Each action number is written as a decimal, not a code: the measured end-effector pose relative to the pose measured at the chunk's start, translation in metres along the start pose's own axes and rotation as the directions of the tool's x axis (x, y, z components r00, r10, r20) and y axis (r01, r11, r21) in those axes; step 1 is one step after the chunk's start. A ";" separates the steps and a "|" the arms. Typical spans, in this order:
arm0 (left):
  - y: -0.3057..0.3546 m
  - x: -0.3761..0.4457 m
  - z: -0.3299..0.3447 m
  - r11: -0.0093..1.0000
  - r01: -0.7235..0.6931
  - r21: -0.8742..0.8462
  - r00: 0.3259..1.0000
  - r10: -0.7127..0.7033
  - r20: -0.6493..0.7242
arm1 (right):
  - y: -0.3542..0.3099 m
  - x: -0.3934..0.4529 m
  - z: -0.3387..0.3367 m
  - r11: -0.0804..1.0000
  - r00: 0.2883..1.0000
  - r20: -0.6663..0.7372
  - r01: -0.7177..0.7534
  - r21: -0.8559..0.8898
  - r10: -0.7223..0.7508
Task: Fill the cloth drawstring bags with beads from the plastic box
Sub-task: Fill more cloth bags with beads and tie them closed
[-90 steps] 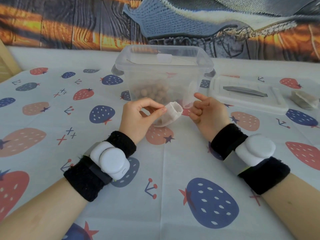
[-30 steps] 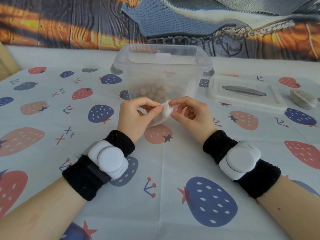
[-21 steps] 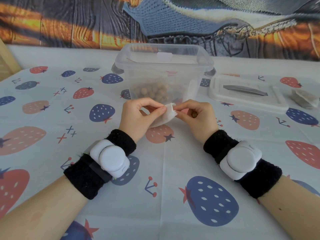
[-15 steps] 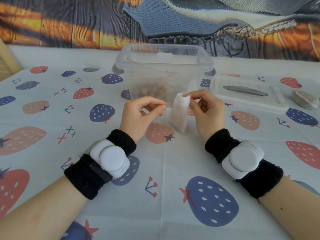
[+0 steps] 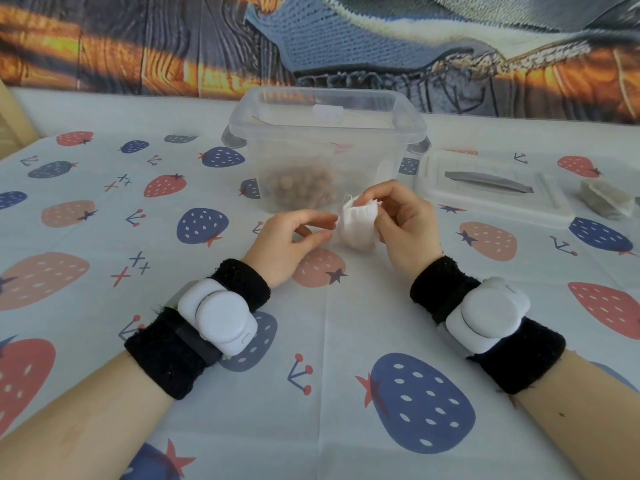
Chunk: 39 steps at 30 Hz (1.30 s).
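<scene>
- A table (image 5: pixel 86 306) under a strawberry-print cloth fills the view, with a printed backdrop (image 5: pixel 138 46) hanging along its far edge.
- The clear plastic box (image 5: pixel 325 147) stands open toward the far edge at the middle, a low heap of brown beads (image 5: pixel 299 190) on its floor; they look small, hard and liable to roll or scatter if spilled.
- Its lid (image 5: pixel 491 185) lies flat to the right of the box, and something pale (image 5: pixel 609 199), perhaps another bag, lies near the right edge.
- The right hand (image 5: pixel 405 226) pinches the gathered neck of a small white bag (image 5: pixel 358 223), held just in front of the box and above the cloth.
- The left hand (image 5: pixel 291 240) is beside the bag with thumb and forefinger closed together; whether they hold a drawstring I cannot tell.
- The bag looks light, soft and limp, so it should be taken at the rim on both sides and held open.
</scene>
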<state>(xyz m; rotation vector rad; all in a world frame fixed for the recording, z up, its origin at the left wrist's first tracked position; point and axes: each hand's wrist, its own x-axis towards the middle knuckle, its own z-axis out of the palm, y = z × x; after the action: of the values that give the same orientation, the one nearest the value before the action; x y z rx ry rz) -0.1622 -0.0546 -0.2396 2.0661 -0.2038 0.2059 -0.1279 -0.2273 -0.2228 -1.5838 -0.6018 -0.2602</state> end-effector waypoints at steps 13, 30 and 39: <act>0.001 -0.001 -0.001 0.998 -0.001 -0.056 0.996 0.006 0.092 | 0.002 0.004 -0.003 0.970 0.978 0.002 -0.208 0.126 0.209; 0.007 -0.005 -0.002 0.999 -0.029 0.044 0.996 0.033 -0.083 | -0.010 -0.005 0.002 0.992 0.990 -0.119 0.059 -0.114 -0.073; 0.010 -0.005 -0.003 0.996 -0.049 0.073 0.993 0.056 -0.106 | -0.005 -0.007 0.005 0.964 0.990 0.083 0.129 -0.232 -0.113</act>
<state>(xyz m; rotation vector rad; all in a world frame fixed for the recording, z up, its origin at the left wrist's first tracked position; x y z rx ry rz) -0.1696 -0.0565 -0.2307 2.1144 -0.1872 0.3604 -0.1376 -0.2236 -0.2234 -1.7941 -0.7445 -0.3816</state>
